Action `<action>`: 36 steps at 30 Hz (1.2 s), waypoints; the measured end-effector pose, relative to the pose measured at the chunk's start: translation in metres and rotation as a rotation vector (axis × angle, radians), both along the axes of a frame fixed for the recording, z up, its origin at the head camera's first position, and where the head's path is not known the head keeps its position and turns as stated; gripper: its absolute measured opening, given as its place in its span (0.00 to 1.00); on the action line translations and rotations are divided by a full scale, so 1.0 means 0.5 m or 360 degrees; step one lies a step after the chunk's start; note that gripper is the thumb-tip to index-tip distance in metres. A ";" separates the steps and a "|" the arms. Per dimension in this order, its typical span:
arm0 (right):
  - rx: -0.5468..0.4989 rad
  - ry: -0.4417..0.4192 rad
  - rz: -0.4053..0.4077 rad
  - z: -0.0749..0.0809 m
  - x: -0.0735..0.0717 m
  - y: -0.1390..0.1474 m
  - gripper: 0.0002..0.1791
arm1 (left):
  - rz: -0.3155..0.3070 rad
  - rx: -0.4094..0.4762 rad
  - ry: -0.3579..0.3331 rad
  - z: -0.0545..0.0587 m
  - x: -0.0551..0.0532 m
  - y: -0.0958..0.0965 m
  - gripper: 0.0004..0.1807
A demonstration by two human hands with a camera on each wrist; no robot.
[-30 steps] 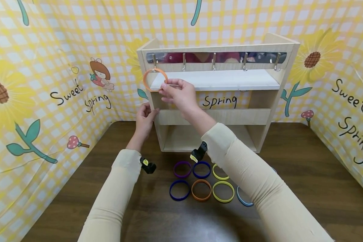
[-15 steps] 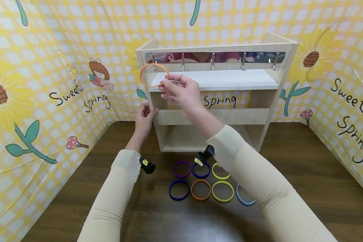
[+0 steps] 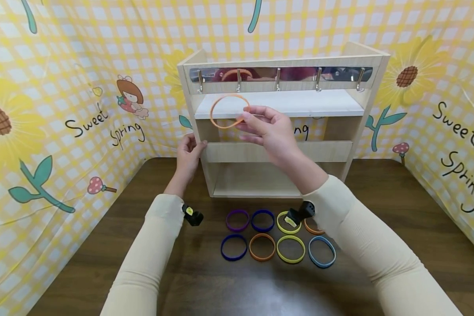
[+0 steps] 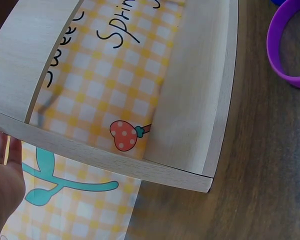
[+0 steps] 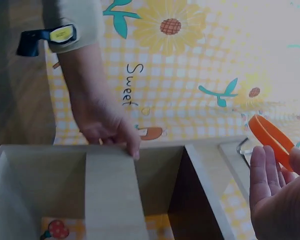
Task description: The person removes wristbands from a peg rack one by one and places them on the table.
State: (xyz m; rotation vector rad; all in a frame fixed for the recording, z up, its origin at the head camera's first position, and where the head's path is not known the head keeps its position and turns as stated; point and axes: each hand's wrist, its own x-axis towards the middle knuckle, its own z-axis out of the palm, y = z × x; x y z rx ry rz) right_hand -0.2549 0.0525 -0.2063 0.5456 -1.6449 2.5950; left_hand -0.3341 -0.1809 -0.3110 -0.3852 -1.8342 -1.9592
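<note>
In the head view my right hand [image 3: 270,131] pinches an orange silicone wristband [image 3: 230,95] between thumb and fingertips, its ring facing forward. The band is in front of the white shelf board [image 3: 276,104], below a metal strip with several hooks [image 3: 278,79]; it hangs on none of them. My left hand [image 3: 188,153] grips the left side panel of the wooden rack [image 3: 278,152]. The thumb lies on its front edge in the right wrist view, where the orange wristband [image 5: 270,136] also shows. Only part of the left hand [image 4: 5,185] appears in the left wrist view.
In front of the rack, two rows of wristbands lie on the dark wooden table [image 3: 181,281]: a purple band [image 3: 227,219], blue, yellow, orange and a light blue band [image 3: 322,266]. My right wrist camera [image 3: 300,213] partly covers the back row. A yellow checked cloth [image 3: 102,57] surrounds the table.
My right hand has carried the orange wristband rightward and slightly down, from before the leftmost hook to below the second hook. The left hand has stayed on the rack's side.
</note>
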 end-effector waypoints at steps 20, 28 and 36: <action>0.0347 -0.0199 0.0011 -0.111 0.043 0.177 0.17 | 0.0017 -0.0001 -0.0013 0.001 0.003 -0.002 0.10; 0.0415 -0.0281 0.0007 -0.170 0.073 0.249 0.12 | 0.0012 -0.0030 -0.0034 0.001 0.002 0.002 0.14; 0.0468 -0.0342 0.0014 -0.218 0.095 0.312 0.08 | -0.0001 -0.0015 -0.0002 0.003 0.004 0.000 0.21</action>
